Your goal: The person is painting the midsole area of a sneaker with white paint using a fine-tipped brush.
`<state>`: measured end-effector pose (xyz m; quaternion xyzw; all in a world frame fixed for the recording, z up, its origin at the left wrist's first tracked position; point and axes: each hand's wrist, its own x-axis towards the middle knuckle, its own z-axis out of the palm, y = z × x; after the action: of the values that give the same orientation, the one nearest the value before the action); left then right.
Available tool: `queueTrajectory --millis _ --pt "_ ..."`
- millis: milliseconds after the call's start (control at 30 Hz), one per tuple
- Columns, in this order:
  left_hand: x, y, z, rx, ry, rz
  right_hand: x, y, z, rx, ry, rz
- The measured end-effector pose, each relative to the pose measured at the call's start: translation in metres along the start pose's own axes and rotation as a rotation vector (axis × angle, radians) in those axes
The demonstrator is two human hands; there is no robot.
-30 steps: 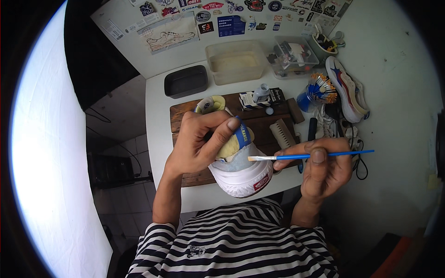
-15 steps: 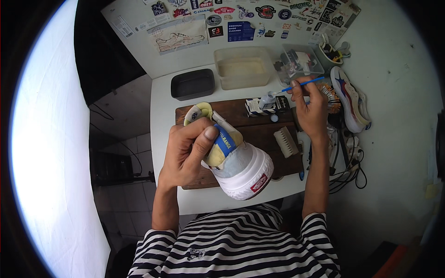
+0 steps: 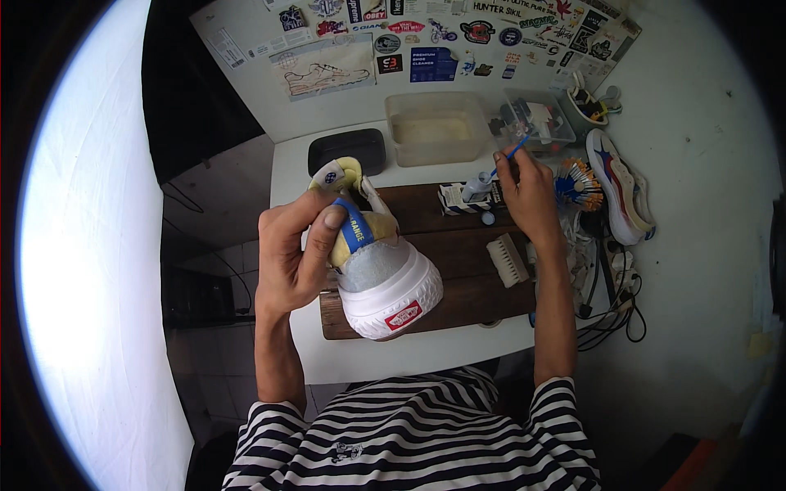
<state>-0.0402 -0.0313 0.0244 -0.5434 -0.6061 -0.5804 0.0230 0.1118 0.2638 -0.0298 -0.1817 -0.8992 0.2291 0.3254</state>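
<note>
My left hand (image 3: 293,250) grips a sneaker (image 3: 381,274) by its upper, thumb on the blue label near the opening. The shoe is tilted with its white sole and small red tag toward me; its grey and yellow upper looks worn. My right hand (image 3: 528,192) pinches a thin blue-handled brush (image 3: 517,148), its tip down at the mouth of a small bottle (image 3: 476,188). That bottle stands on a dark-and-white striped box (image 3: 453,199) on the wooden board (image 3: 442,241). A small round cap (image 3: 488,218) lies in front of the box.
A scrub brush (image 3: 508,261) lies at the board's right. Behind are a black tray (image 3: 347,152), a clear tub (image 3: 435,155) and a box of odds and ends (image 3: 536,123). Rightward are a round bristled bundle (image 3: 580,184), another sneaker (image 3: 618,188) and tangled cables (image 3: 618,315).
My left hand has carried the sneaker to the left. My right hand has moved slightly left, and the blue brush now stands steeper, its tip at the bottle's mouth.
</note>
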Motion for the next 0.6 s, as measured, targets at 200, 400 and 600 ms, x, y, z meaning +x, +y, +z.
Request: queueTrajectory --millis 200,400,600 --pt "-0.013 -0.002 0.018 -0.041 -0.109 -0.113 -0.001 0.004 -0.007 0.073 0.083 0.076" --pt "-0.013 -0.004 0.019 -0.040 -0.133 -0.129 -0.004 0.000 -0.015 0.098 0.126 0.087" --pt "-0.014 -0.001 0.023 -0.072 -0.116 -0.122 -0.012 0.000 -0.018 0.142 0.138 0.025"
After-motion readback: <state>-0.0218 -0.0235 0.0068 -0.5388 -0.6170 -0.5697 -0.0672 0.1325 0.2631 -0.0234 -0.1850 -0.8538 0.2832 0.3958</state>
